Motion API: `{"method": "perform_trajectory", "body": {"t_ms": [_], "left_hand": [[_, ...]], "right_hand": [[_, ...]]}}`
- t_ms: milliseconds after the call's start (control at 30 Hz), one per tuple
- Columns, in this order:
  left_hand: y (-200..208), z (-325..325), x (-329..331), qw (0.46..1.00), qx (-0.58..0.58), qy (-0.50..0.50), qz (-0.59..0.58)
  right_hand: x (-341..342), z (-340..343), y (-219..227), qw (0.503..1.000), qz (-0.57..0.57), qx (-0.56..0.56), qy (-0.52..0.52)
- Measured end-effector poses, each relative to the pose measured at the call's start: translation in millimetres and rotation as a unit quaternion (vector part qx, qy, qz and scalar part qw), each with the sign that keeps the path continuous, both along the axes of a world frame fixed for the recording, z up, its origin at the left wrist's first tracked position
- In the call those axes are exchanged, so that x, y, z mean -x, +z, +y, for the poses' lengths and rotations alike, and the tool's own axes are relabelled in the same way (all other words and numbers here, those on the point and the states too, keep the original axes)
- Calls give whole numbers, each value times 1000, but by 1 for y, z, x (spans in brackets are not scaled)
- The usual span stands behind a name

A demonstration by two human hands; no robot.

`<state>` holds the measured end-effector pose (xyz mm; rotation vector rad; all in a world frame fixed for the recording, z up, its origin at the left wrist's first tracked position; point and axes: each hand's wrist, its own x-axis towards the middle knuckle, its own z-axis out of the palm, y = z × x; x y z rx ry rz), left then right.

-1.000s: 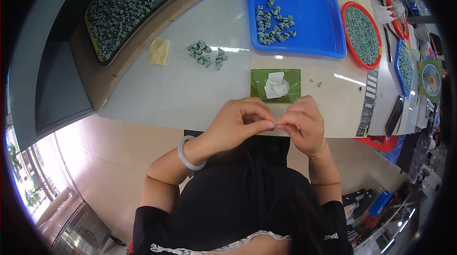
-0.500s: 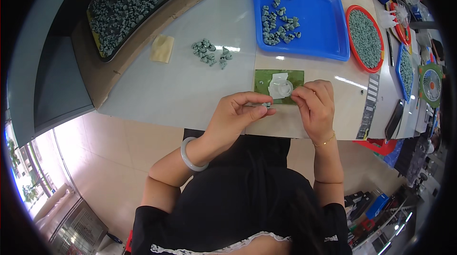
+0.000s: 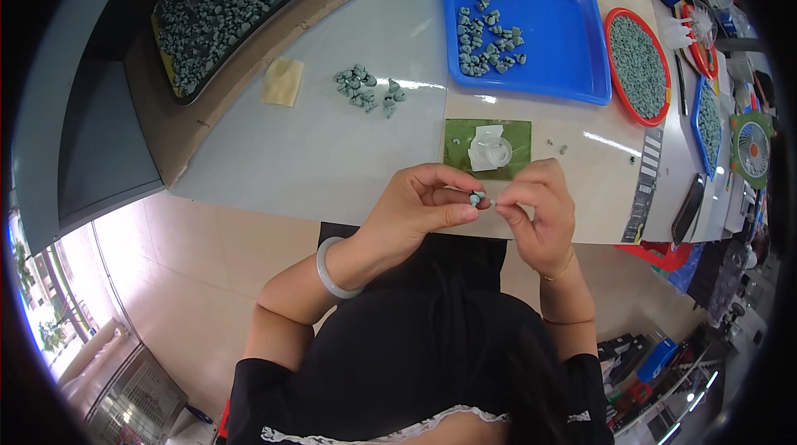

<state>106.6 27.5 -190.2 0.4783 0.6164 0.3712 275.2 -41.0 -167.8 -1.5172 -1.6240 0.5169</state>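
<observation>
My left hand (image 3: 415,202) pinches a small grey-green figure-like piece (image 3: 476,198) with dark spots between thumb and fingertips, above the table's near edge. Close beside it, my right hand (image 3: 540,217) is closed in a pinch on a tiny pale green bit (image 3: 493,203), near or touching the piece; I cannot tell which. Just beyond both hands lies a green mat (image 3: 520,136) bearing white paper (image 3: 480,158) and a small clear round dish (image 3: 498,152). A few tiny green bits (image 3: 563,149) rest on the table right of the mat.
A blue tray (image 3: 564,51) holds several grey-green pieces. Loose pieces (image 3: 363,88) and a yellowish square (image 3: 283,82) lie left. Right are a red basin (image 3: 610,55) of small green bits, a ruler-like strip (image 3: 645,188), a dark phone-like object (image 3: 687,208) and a green fan (image 3: 751,149).
My right hand has moved from beside the clear dish toward me and left, up to the piece in my left hand. Tiny bits on the table it covered now show.
</observation>
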Motion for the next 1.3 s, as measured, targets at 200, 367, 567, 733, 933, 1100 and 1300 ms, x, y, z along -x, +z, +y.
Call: {"method": "perform_trajectory", "body": {"t_ms": [200, 367, 567, 733, 933, 1100, 1300], "left_hand": [[0, -5, -2, 1000, -2, 1, -18], [2, -6, -3, 1000, -6, -3, -8], [2, -7, -1, 999, -10, -31, -1], [7, -7, -5, 998, -36, -53, 3], [24, 47, -31, 931, -353, -9, 92], [17, 106, -54, 789, -572, 12, 223], [23, 109, -27, 531, -771, -80, 342]], "right_hand": [[6, -3, -2, 999, -6, -37, 6], [7, -6, -6, 994, -79, -82, 6], [-3, -9, -10, 977, -158, -123, 75], [-9, -9, -20, 978, -103, -142, 110], [-11, -23, -24, 980, 96, -168, -57], [-23, -33, -18, 985, 119, -104, -75], [-84, -55, -15, 972, 76, -3, -221]]}}
